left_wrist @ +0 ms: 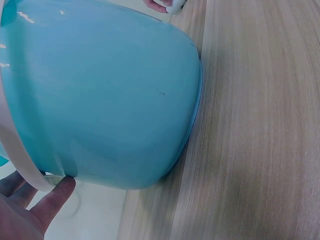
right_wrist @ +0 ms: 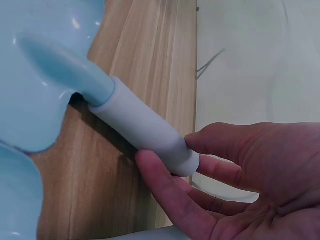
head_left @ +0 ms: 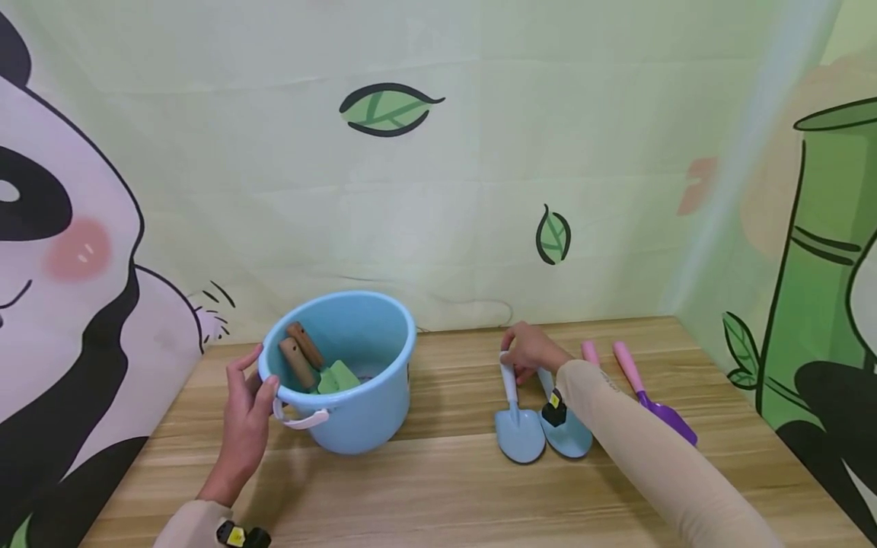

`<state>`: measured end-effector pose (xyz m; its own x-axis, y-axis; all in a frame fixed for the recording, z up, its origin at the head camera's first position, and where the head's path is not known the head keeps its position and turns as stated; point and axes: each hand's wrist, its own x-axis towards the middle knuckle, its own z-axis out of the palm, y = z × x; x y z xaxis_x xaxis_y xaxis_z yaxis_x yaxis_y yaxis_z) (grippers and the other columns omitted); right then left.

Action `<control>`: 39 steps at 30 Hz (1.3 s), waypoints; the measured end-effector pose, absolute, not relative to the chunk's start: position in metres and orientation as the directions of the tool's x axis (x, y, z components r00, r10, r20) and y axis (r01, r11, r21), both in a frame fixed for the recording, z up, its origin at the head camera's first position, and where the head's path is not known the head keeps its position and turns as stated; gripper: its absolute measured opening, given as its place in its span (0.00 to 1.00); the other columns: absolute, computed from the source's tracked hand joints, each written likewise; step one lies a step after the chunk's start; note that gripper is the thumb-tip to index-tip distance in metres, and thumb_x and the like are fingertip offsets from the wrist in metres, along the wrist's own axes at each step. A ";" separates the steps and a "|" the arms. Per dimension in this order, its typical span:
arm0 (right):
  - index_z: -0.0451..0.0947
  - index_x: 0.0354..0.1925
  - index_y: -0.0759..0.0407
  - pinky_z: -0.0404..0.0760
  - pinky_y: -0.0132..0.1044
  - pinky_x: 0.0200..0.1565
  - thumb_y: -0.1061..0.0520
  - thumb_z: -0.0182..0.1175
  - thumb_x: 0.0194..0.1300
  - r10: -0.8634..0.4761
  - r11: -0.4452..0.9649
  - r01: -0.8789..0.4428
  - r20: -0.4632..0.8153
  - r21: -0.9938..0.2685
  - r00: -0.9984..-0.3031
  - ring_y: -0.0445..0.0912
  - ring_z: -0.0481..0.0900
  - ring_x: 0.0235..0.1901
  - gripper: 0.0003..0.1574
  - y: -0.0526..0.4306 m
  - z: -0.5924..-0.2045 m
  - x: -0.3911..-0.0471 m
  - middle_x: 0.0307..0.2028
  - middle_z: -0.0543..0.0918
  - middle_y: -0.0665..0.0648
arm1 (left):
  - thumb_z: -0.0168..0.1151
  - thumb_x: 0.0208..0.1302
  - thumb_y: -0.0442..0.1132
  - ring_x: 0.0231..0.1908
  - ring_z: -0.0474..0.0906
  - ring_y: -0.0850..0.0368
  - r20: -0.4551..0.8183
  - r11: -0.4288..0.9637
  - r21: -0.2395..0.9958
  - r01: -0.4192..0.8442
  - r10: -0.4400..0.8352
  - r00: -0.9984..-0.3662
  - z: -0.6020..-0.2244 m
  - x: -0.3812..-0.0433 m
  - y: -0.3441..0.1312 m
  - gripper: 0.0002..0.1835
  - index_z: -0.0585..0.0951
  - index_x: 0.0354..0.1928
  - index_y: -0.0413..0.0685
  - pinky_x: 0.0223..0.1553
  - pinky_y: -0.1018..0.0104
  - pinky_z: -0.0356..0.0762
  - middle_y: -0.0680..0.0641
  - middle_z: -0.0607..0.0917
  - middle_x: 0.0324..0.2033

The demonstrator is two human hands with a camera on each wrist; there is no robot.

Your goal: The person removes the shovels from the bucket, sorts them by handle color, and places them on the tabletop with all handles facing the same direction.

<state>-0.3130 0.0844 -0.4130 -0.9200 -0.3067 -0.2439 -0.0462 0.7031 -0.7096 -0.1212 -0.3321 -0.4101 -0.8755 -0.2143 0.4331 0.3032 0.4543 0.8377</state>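
Note:
On the left of the table stands a light blue bucket [head_left: 363, 422] with a white carrying handle [head_left: 308, 419]. My left hand [head_left: 247, 411] holds its left rim, thumb and fingertips at the edge. Inside lie two brown handles [head_left: 298, 364] and green blades [head_left: 337, 377]. Further right, my right hand [head_left: 534, 352] pinches the pale handle end of a light blue toy shovel [head_left: 521, 438]. In the right wrist view that shovel's handle [right_wrist: 145, 125] sits between thumb and fingers, tilted above the wood. A second light blue shovel [head_left: 569, 440] lies beside it, partly under my wrist.
Right of my forearm lies a purple shovel [head_left: 668, 417] with a pink handle. Another pink handle [head_left: 590, 351] shows behind the sleeve, its other end hidden. A printed cloth wall [head_left: 466, 251] rises along the back of the wooden table [head_left: 425, 495].

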 end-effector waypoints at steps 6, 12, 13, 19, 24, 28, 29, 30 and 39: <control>0.76 0.49 0.67 0.88 0.43 0.29 0.67 0.62 0.68 -0.296 0.725 -0.044 -0.253 -0.687 -0.921 0.52 0.86 0.21 0.11 0.083 -0.412 -0.312 0.26 0.82 0.65 | 0.45 0.81 0.44 0.72 0.63 0.33 0.430 0.450 0.841 0.302 -0.214 -0.877 -0.410 -0.121 -0.332 0.28 0.53 0.76 0.46 0.51 0.76 0.73 0.40 0.61 0.77; 0.76 0.50 0.67 0.89 0.43 0.29 0.67 0.61 0.69 -0.294 0.735 -0.050 -0.251 -0.676 -0.922 0.52 0.86 0.21 0.12 0.083 -0.412 -0.312 0.26 0.82 0.65 | 0.46 0.81 0.44 0.72 0.63 0.33 0.434 0.456 0.836 0.304 -0.212 -0.876 -0.410 -0.121 -0.332 0.28 0.53 0.76 0.46 0.51 0.75 0.73 0.40 0.61 0.77; 0.76 0.50 0.67 0.89 0.43 0.29 0.67 0.62 0.69 -0.294 0.735 -0.051 -0.250 -0.676 -0.922 0.52 0.86 0.21 0.12 0.083 -0.412 -0.312 0.26 0.82 0.64 | 0.46 0.81 0.44 0.72 0.63 0.33 0.433 0.457 0.836 0.303 -0.212 -0.876 -0.410 -0.121 -0.332 0.28 0.53 0.76 0.46 0.51 0.75 0.74 0.40 0.61 0.77; 0.77 0.50 0.67 0.88 0.43 0.29 0.66 0.62 0.69 -0.298 0.738 -0.060 -0.246 -0.672 -0.922 0.52 0.86 0.20 0.12 0.083 -0.412 -0.312 0.26 0.81 0.64 | 0.46 0.81 0.44 0.72 0.63 0.33 0.432 0.450 0.839 0.306 -0.211 -0.877 -0.411 -0.121 -0.332 0.29 0.53 0.76 0.47 0.51 0.75 0.74 0.39 0.62 0.77; 0.77 0.50 0.67 0.88 0.43 0.29 0.66 0.62 0.69 -0.297 0.742 -0.054 -0.255 -0.669 -0.920 0.51 0.86 0.21 0.12 0.082 -0.412 -0.313 0.27 0.81 0.64 | 0.46 0.81 0.44 0.72 0.63 0.33 0.429 0.444 0.843 0.305 -0.212 -0.878 -0.411 -0.121 -0.332 0.29 0.53 0.76 0.47 0.50 0.77 0.73 0.40 0.61 0.77; 0.77 0.51 0.66 0.89 0.43 0.30 0.65 0.63 0.69 -0.296 0.747 -0.053 -0.261 -0.663 -0.919 0.51 0.86 0.22 0.13 0.082 -0.411 -0.313 0.28 0.82 0.65 | 0.46 0.81 0.44 0.72 0.63 0.33 0.425 0.443 0.845 0.301 -0.214 -0.879 -0.410 -0.120 -0.332 0.29 0.53 0.76 0.47 0.50 0.78 0.73 0.39 0.62 0.76; 0.77 0.51 0.66 0.89 0.43 0.30 0.65 0.63 0.69 -0.295 0.748 -0.052 -0.262 -0.661 -0.919 0.51 0.85 0.22 0.13 0.082 -0.411 -0.313 0.29 0.82 0.65 | 0.46 0.81 0.44 0.72 0.63 0.33 0.425 0.445 0.844 0.300 -0.214 -0.879 -0.410 -0.120 -0.332 0.29 0.53 0.76 0.47 0.50 0.78 0.73 0.39 0.62 0.76; 0.77 0.51 0.66 0.89 0.43 0.30 0.65 0.63 0.69 -0.293 0.750 -0.051 -0.262 -0.660 -0.920 0.51 0.85 0.22 0.13 0.082 -0.411 -0.313 0.29 0.82 0.65 | 0.46 0.81 0.44 0.72 0.63 0.33 0.426 0.445 0.844 0.300 -0.215 -0.879 -0.410 -0.120 -0.332 0.29 0.53 0.76 0.47 0.50 0.77 0.73 0.39 0.62 0.76; 0.76 0.51 0.67 0.89 0.43 0.30 0.66 0.62 0.69 -0.308 0.745 -0.068 -0.250 -0.664 -0.918 0.53 0.87 0.23 0.13 0.082 -0.409 -0.312 0.28 0.83 0.66 | 0.46 0.81 0.44 0.72 0.63 0.33 0.425 0.446 0.843 0.300 -0.212 -0.880 -0.409 -0.121 -0.331 0.28 0.53 0.76 0.46 0.51 0.75 0.74 0.39 0.62 0.76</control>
